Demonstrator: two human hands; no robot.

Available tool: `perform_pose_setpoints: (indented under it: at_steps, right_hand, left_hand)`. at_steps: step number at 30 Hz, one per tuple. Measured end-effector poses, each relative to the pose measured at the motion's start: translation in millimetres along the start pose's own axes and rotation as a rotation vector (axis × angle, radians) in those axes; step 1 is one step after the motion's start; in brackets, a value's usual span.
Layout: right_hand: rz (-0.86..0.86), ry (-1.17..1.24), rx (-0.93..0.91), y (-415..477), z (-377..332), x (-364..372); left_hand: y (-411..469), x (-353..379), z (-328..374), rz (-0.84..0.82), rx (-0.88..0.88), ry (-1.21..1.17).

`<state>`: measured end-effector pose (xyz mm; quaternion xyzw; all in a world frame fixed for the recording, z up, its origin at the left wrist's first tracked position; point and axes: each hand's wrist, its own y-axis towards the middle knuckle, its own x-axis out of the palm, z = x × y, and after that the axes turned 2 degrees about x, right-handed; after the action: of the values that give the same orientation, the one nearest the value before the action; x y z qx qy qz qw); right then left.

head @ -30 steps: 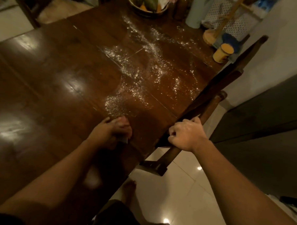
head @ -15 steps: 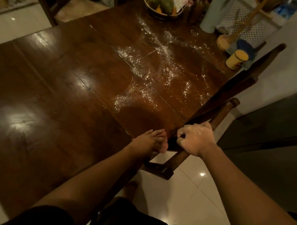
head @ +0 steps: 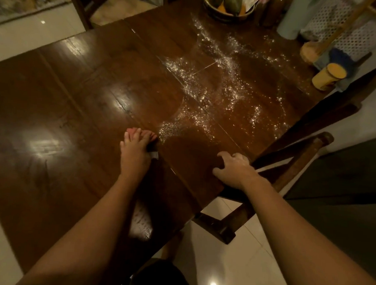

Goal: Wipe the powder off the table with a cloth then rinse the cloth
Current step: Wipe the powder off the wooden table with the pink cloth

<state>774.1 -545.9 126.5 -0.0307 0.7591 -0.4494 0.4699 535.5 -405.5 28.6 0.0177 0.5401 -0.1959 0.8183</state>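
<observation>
Powder lies scattered in white flecks over the far right part of the dark wooden table, its nearest patch just beyond and to the right of the left hand's fingertips. Of the cloth only a small pale corner shows, poking out from under the right side of the left hand; the rest is hidden beneath the palm, so its shape and colour cannot be told. The left hand lies flat over it, fingers stretched forward and held close together, pressing the cloth down on the tabletop rather than curling round it. The stretch of table between the two hands looks bare of flecks.

The right hand rests near the table's right edge, well apart from the cloth, its fingers spread and loosely bent with the tips on the wood; it holds nothing. Just beside it stands the back of a wooden chair, close to the table edge; whether the hand touches it cannot be told.

At the far end sit a fruit bowl and, toward the right corner, a yellow cup, both beyond the powder
</observation>
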Motion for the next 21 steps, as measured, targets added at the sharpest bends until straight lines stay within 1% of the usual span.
perform_pose_setpoints:
  at_steps: [1,2,3,5,6,8,10,14,16,17,19,21]
  right_hand:
    - [0.013,0.107,0.011,10,-9,7]
    - [0.034,0.178,0.031,20,-17,14]
    - [0.050,0.208,0.056,29,-25,22]
    - [0.027,0.180,0.103,46,-34,39]
    - [0.004,0.138,0.119,52,-36,47]
    - [-0.012,0.069,0.131,60,-37,58]
    - [-0.016,0.057,0.127,64,-35,63]
    - [-0.035,0.068,0.104,67,-30,66]
    - [-0.034,0.058,0.096,70,-29,66]
    - [-0.041,0.056,0.097,71,-29,66]
    - [-0.060,0.057,0.094,71,-29,64]
    - [-0.077,0.066,0.088,69,-28,63]
  left_hand:
    - [1,9,11,0.011,-0.006,0.020]
    - [0,18,21,0.008,0.032,0.050]
    - [-2,27,28,-0.014,0.114,0.077]
    - [-5,37,31,-0.092,0.333,0.133]
    - [-6,37,29,-0.138,0.408,0.151]
    - [-2,30,21,-0.182,0.471,0.179]
    - [11,22,16,-0.147,0.442,0.183]
    - [66,19,34,-0.027,0.208,0.089]
    - [86,27,49,0.038,0.140,0.068]
    - [90,32,54,0.055,0.136,0.070]
    - [85,38,57,0.053,0.183,0.047]
    - [70,35,46,-0.014,0.288,-0.009]
